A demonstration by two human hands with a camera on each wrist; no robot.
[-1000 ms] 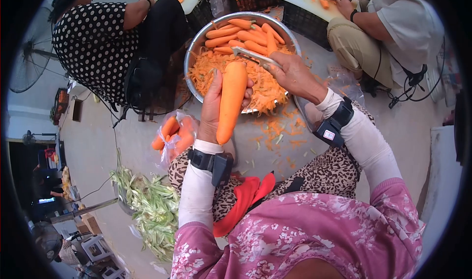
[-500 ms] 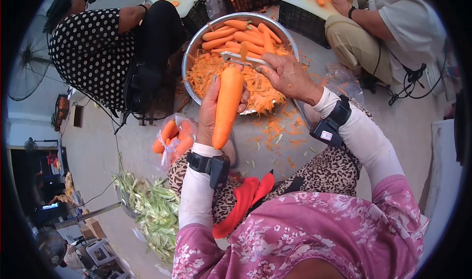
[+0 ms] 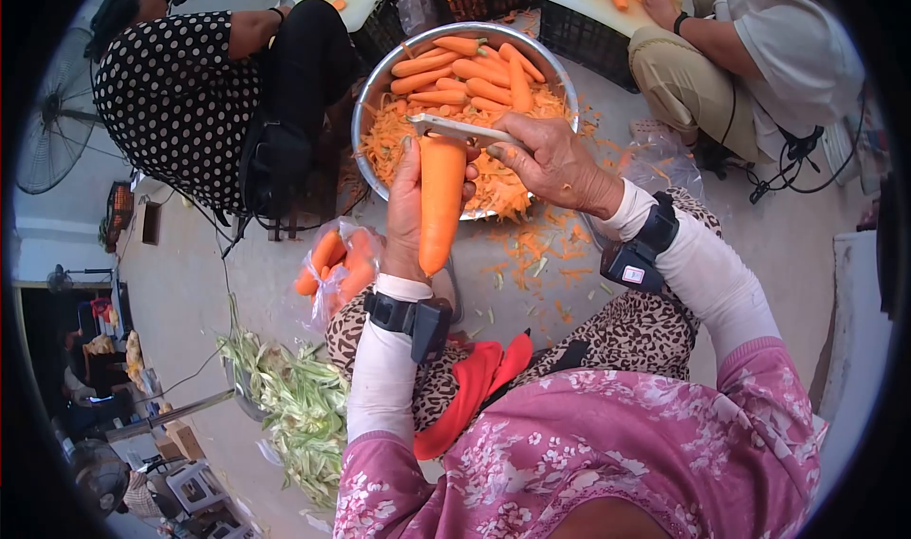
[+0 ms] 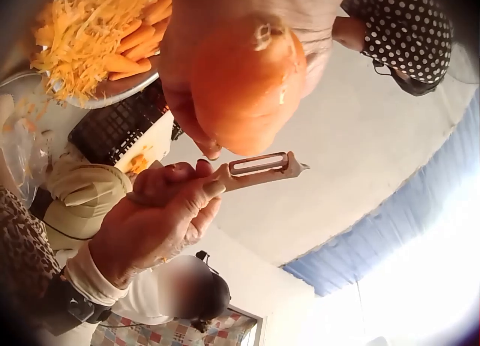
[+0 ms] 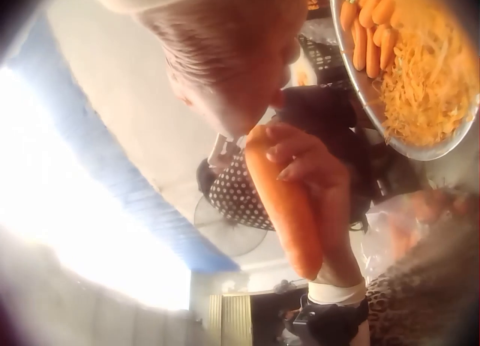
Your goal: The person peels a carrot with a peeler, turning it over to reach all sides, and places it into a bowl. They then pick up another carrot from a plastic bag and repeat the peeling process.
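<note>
My left hand grips a large peeled-looking carrot from the side, its thick end up and its narrow tip pointing down towards me. In my right hand is a peeler, held by its handle, with its head lying across the carrot's thick end in the head view. The left wrist view shows the slotted blade of the peeler close by the carrot. Behind both hands stands a wide metal bowl, holding whole carrots at the back and orange peelings at the front.
A clear bag of carrots lies left of my knees, beyond a heap of pale green leaves. Peel scraps litter the floor. Two people sit opposite, by white cutting boards on black crates; one holds a knife.
The peeler has moved left and slightly down onto the carrot's thick end. A strip of peel seen at the peeler half a second ago is gone from it. The carrot now hangs more upright.
</note>
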